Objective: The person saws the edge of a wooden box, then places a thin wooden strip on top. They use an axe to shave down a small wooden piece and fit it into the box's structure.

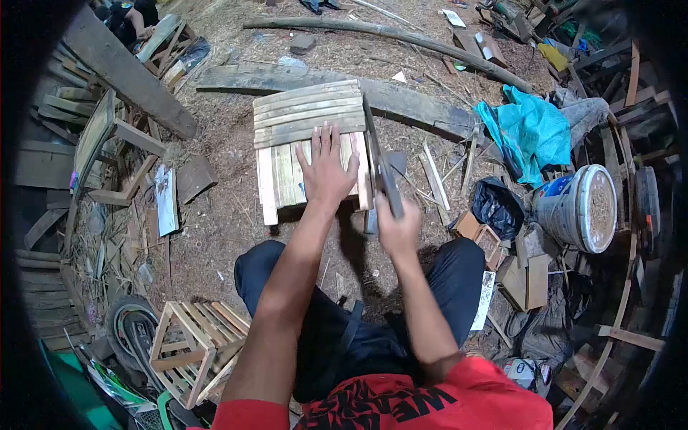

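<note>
My left hand (330, 172) lies flat with its fingers spread on a small slatted wooden box (287, 168), whose upper part is covered with overlapping horizontal strips. In my right hand (399, 223) is the handle end of a saw (387, 179). Its long dark blade runs away from me along the right edge of the box, seen almost edge-on. Whether the teeth touch the wood cannot be made out.
A long plank (408, 104) and a pole (401, 39) lie beyond the box. On the right are a teal tarp (527, 132) and a white bucket (598, 208). At lower left stands a slatted wooden frame (186, 358). A person sits at the far upper left.
</note>
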Motion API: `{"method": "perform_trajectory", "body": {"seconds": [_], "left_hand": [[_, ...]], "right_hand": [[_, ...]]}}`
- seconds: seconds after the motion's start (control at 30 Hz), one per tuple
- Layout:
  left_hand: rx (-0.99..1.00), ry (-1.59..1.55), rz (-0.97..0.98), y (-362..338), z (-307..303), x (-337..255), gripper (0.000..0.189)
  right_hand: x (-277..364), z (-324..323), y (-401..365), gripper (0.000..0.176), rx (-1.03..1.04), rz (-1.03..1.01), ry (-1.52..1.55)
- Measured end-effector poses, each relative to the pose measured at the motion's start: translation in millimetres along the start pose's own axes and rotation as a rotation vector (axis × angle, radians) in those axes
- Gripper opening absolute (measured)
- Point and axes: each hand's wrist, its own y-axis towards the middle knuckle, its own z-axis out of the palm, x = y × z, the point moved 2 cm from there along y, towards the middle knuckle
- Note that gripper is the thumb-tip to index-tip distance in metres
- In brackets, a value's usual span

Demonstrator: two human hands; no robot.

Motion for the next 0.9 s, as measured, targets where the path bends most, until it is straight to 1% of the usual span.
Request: {"method": "perform_trajectory", "body": {"seconds": [0.1,0.13,0.2,0.23,0.3,0.43,0.5,0.53,0.63,0.67,0.77,0.8,0.83,0.9], "left_hand": [[0.021,0.012,-0.017,-2.6,1.4,-0.2,0.077],[0.017,0.014,-0.020,-1.3,1.8,-0.9,0.077],[0.009,0.018,-0.013,0.6,1.4,-0.7,0.077],[0.014,0.021,-0.013,-3.9,3.0,-2.0,0.077],[0.003,0.035,-0.001,-1.2,2.9,1.0,0.077],[0.011,0.060,0.046,-28.8,1.2,-8.7,0.077],[-0.019,0.010,0.036,-23.3,-1.2,-6.4,0.076],[-0.031,-0.011,0.026,-13.6,-0.7,-2.6,0.076],[-0.059,-0.053,0.005,14.5,-0.1,7.0,0.075],[-0.055,-0.057,-0.002,18.5,-2.0,7.8,0.075],[-0.028,-0.064,-0.016,12.4,-1.2,4.2,0.076],[-0.027,-0.071,-0.013,7.5,-1.5,2.6,0.076],[-0.030,-0.077,-0.008,3.8,-1.2,1.5,0.076],[-0.039,-0.052,0.003,-0.9,-0.8,-0.1,0.076]], "right_hand": [[4.1,-11.8,-38.9,0.026,-0.064,0.213,0.181],[4.5,-6.9,-32.7,0.025,-0.067,0.154,0.154],[3.6,9.7,2.8,0.025,-0.080,0.036,0.094],[-2.9,21.6,24.2,0.022,-0.064,0.057,0.169],[0.0,26.0,41.6,0.021,-0.047,0.079,0.096],[-3.7,7.3,13.7,0.023,-0.079,0.132,0.156],[-6.7,7.7,16.7,0.024,-0.088,0.140,0.139],[-8.4,9.1,27.7,0.024,-0.062,0.166,0.064],[-15.0,27.7,62.2,0.025,-0.072,0.148,0.199],[-21.1,32.0,67.9,0.026,-0.029,0.259,0.354],[19.5,29.3,53.4,0.026,-0.091,0.159,0.195],[2.6,32.8,46.1,0.026,-0.087,0.084,0.107],[7.6,30.7,40.8,0.027,-0.095,0.026,0.027],[6.1,25.6,37.0,0.027,-0.081,0.055,0.079]]}}
